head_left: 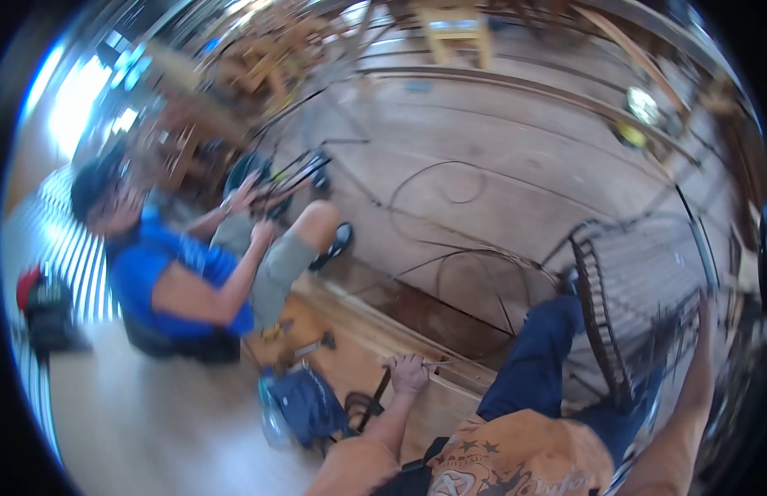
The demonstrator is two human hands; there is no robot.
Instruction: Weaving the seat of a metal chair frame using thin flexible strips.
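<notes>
- The woven frame (pixel 597 322) leans by the person's right leg; dark strips appear strung across much of it, so the weaving looks well advanced.
- Long loose strands (pixel 447 242) curl over the floor (pixel 524 153) beside it, suggesting that some work is left; blur hides how much.
- The person's left hand (pixel 408 374) is curled closed, seemingly around a thin pale tool (pixel 440 363); the right hand (pixel 705 307) is at the frame's far side, its grip too blurred to tell.
- The wooden surface (pixel 360 348) carries a hammer (pixel 316 345) and a blue bag (pixel 307 407).
- A co-worker (pixel 189 277) in blue sits to the left, hands at dark strips.
- Beyond stand a yellow stool (pixel 454 35) and blurred wooden pieces (pixel 264 59).
</notes>
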